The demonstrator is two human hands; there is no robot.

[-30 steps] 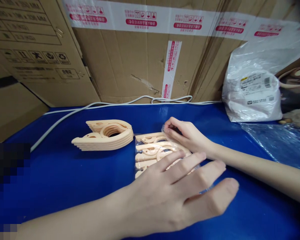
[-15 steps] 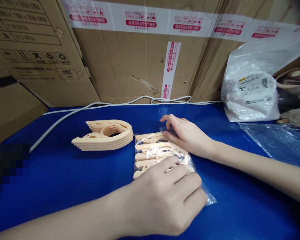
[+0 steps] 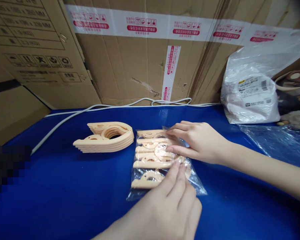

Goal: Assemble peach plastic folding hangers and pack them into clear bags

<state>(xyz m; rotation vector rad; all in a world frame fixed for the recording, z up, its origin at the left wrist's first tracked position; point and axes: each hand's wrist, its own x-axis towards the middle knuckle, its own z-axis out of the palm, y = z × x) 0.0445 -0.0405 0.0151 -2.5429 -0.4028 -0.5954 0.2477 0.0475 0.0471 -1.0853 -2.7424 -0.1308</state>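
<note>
A clear plastic bag [image 3: 193, 183] holding several peach plastic pieces [image 3: 150, 155] lies flat on the blue table [image 3: 65, 186]. My left hand [image 3: 172, 206] reaches in from the bottom edge, its fingers pressed together with the tips on the bag's near right part. My right hand [image 3: 202, 141] comes from the right and lies on the bag's far right corner, with fingers stretched along the top edge and thumb resting on the pieces. A loose stack of the same peach pieces [image 3: 106, 137] sits just left of the bag, untouched.
Taped cardboard boxes [image 3: 145, 60] wall off the back, and another box [image 3: 12, 110] stands at the left. A white cable [image 3: 90, 109] runs along the table's far edge. A white labelled bag [image 3: 250, 96] and crumpled clear film [image 3: 277, 143] lie at the right.
My left hand has drawn back toward me, uncovering more of the bagged pieces. Its spread fingers have closed together. My right hand has slid from the far corner down onto the bag.
</note>
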